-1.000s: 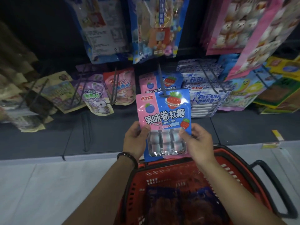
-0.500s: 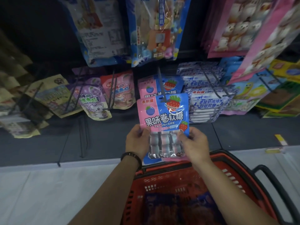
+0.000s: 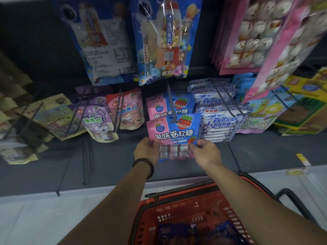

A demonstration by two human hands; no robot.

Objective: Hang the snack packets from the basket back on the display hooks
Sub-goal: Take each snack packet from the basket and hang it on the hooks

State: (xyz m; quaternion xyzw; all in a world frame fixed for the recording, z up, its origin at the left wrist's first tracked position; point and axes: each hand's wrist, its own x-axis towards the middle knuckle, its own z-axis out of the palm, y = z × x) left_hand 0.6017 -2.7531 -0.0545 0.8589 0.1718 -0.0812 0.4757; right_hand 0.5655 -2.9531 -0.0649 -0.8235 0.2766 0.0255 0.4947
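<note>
A pink and blue candy packet (image 3: 174,132) with a strawberry picture is held up by both hands. My left hand (image 3: 147,151) pinches its lower left edge and my right hand (image 3: 206,152) pinches its lower right edge. The packet's top sits at the tip of a dark display hook (image 3: 171,105), in front of matching packets (image 3: 169,106) hanging on that hook. The red basket (image 3: 178,200) is below my arms, with dark blue packets (image 3: 177,232) inside.
White and blue packets (image 3: 219,119) hang to the right, purple (image 3: 99,121) and pink (image 3: 127,112) pouches to the left. Tall blue bags (image 3: 164,41) and pink marshmallow bags (image 3: 256,38) hang above. Bare hooks (image 3: 86,156) stick out at lower left. The black basket handle (image 3: 299,202) lies right.
Both hands have raised the packet up and forward, away from the basket. Its top has come level with the hook's tip.
</note>
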